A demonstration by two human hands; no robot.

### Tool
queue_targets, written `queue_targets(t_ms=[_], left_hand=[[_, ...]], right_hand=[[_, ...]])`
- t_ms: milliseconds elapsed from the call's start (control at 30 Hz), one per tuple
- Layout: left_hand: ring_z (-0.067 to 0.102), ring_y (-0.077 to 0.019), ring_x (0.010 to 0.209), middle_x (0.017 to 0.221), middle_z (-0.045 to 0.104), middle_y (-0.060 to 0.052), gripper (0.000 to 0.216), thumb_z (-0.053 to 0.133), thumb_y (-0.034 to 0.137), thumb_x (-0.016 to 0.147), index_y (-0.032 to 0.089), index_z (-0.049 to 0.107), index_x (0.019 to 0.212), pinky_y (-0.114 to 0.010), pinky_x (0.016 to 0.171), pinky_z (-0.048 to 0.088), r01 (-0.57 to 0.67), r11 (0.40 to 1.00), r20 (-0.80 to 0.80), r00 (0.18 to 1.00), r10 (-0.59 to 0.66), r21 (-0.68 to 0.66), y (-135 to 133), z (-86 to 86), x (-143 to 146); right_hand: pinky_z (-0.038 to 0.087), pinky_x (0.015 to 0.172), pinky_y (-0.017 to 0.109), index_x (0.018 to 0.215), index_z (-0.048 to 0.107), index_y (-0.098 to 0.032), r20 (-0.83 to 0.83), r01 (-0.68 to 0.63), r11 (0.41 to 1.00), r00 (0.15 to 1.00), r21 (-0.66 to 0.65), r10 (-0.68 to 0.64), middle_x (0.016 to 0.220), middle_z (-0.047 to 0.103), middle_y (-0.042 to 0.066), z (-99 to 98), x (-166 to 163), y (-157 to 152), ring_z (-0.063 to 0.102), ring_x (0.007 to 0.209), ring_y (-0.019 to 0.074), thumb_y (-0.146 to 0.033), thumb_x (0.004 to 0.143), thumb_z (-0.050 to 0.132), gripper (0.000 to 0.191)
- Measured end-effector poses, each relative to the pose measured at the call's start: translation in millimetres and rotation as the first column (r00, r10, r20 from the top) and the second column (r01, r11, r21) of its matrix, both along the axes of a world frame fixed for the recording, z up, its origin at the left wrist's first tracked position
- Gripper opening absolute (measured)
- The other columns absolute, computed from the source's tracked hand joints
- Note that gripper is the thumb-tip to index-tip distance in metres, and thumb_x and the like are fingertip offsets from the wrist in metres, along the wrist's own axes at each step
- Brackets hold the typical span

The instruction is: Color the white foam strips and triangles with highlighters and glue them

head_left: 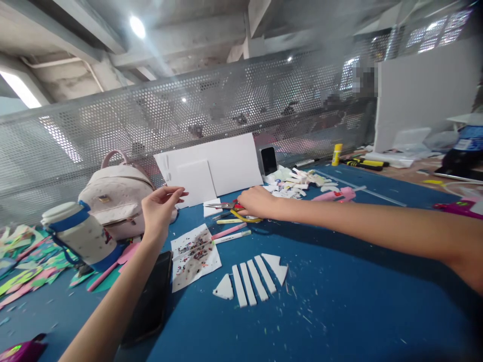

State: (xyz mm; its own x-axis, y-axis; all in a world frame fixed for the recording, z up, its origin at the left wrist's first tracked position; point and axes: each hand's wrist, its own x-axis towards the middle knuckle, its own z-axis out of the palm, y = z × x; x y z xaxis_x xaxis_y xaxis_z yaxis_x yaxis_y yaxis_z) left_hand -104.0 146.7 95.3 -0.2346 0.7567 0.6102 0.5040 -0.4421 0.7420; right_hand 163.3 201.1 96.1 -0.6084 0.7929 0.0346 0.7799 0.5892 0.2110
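My left hand point(160, 208) is raised over the table's left side, its thumb and fingers pinched together. Whatever may be between those fingertips is too small to make out. My right hand point(258, 202) reaches across to the middle, fingers curled at the handles of a pair of scissors point(247, 218) whose blades point left over a small white piece. Just below lie a pink pen point(229, 231) and a white pen point(232, 237). Nearer to me, white foam pieces point(249, 284) form a fishbone: a rounded head, several strips and a notched tail.
A paper with dark shavings point(196, 261) lies beside a black phone point(151, 296). A bottle point(81, 236) and backpack point(116, 196) stand left, near coloured scraps point(30, 266). White boards point(234, 166), foam scraps point(290, 182), a pink glue gun point(334, 195) and glue stick point(336, 155) are farther back.
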Motion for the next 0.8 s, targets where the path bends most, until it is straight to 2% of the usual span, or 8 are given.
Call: queue_targets(t_ms=[200,333,400,533,667,733,767,800], left_hand=[[0.069,-0.0168,0.088,0.102,0.07,-0.004,0.024,0.068,0.037,0.098,0.015,0.067,0.107,-0.036,0.08,0.061,0.011,1.0,0.008,1.0,-0.011,0.017,-1.8,1.5,0.9],[0.069,-0.0169,0.088,0.102,0.07,-0.004,0.025,0.068,0.038,0.099,0.015,0.067,0.107,-0.036,0.08,0.061,0.029,1.0,-0.008,1.0,-0.029,0.011,-2.3,0.5,4.7],[0.069,-0.0163,0.087,0.101,0.07,-0.004,0.025,0.067,0.038,0.099,0.015,0.067,0.106,-0.035,0.078,0.061,0.053,0.999,-0.035,0.998,-0.053,0.008,-5.1,0.3,11.3],[0.07,-0.0149,0.083,0.098,0.072,-0.003,0.024,0.067,0.039,0.099,0.015,0.069,0.101,-0.034,0.078,0.06,0.147,0.989,-0.158,0.977,-0.144,0.007,-21.3,0.0,36.1],[0.071,-0.0139,0.078,0.09,0.075,-0.002,0.022,0.069,0.038,0.098,0.017,0.072,0.096,-0.033,0.079,0.06,0.255,0.967,-0.303,0.922,-0.241,0.005,-48.9,-5.0,65.8],[0.072,-0.0143,0.077,0.086,0.076,-0.001,0.016,0.069,0.034,0.097,0.019,0.075,0.094,-0.03,0.074,0.059,0.285,0.959,-0.36,0.895,-0.264,0.005,-61.2,-11.1,77.1],[0.072,-0.0143,0.077,0.086,0.077,-0.001,0.014,0.068,0.032,0.097,0.022,0.076,0.092,-0.028,0.071,0.058,0.294,0.956,-0.382,0.884,-0.27,0.004,-65.7,-15.2,81.3],[0.073,-0.0144,0.077,0.086,0.078,-0.001,0.012,0.067,0.03,0.096,0.024,0.077,0.092,-0.026,0.071,0.057,0.301,0.953,-0.398,0.875,-0.274,0.005,-68.9,-19.8,84.5]], right_hand=[[0.058,0.084,0.041,0.109,0.068,-0.015,-0.044,0.04,0.999,0.998,-0.028,-0.042,0.103,0.071,0.006,-1.6,47.2,-29.1,0.069,0.091,0.0196,-0.05,0.102,0.06,0.037],[0.051,0.064,0.037,0.086,0.07,-0.019,-0.085,0.068,0.996,0.994,-0.06,-0.073,0.081,0.072,0.007,-16.6,90.6,-58.5,0.069,0.072,0.0249,-0.056,0.098,0.057,0.041],[0.044,0.056,0.036,0.077,0.068,-0.02,-0.096,0.088,0.992,0.991,-0.085,-0.096,0.077,0.072,0.009,-28.4,112.0,-68.8,0.068,0.065,0.0262,-0.049,0.095,0.059,0.035],[0.046,0.058,0.036,0.088,0.068,-0.02,-0.158,0.098,0.989,0.981,-0.114,-0.116,0.09,0.074,0.012,-50.2,144.9,-75.6,0.071,0.073,0.028,-0.032,0.091,0.062,0.013],[0.053,0.078,0.044,0.111,0.066,-0.018,-0.27,0.061,0.993,0.959,-0.102,-0.087,0.114,0.07,0.017,-48.3,149.8,-88.1,0.07,0.1,0.0326,-0.029,0.094,0.057,0.022],[0.051,0.093,0.046,0.117,0.065,-0.021,-0.37,-0.036,0.988,0.929,-0.151,-0.023,0.123,0.068,0.014,-37.7,136.6,-106.8,0.066,0.112,0.03,-0.03,0.099,0.052,0.024],[0.052,0.097,0.042,0.122,0.064,-0.024,-0.51,-0.206,0.936,0.859,-0.287,0.033,0.124,0.069,0.01,-31.7,126.2,-119.0,0.066,0.115,0.0254,-0.031,0.102,0.049,0.027],[0.052,0.098,0.039,0.124,0.065,-0.025,-0.637,-0.388,0.816,0.77,-0.428,0.032,0.123,0.07,0.007,-26.0,114.1,-132.0,0.066,0.114,0.0225,-0.034,0.106,0.045,0.029]])
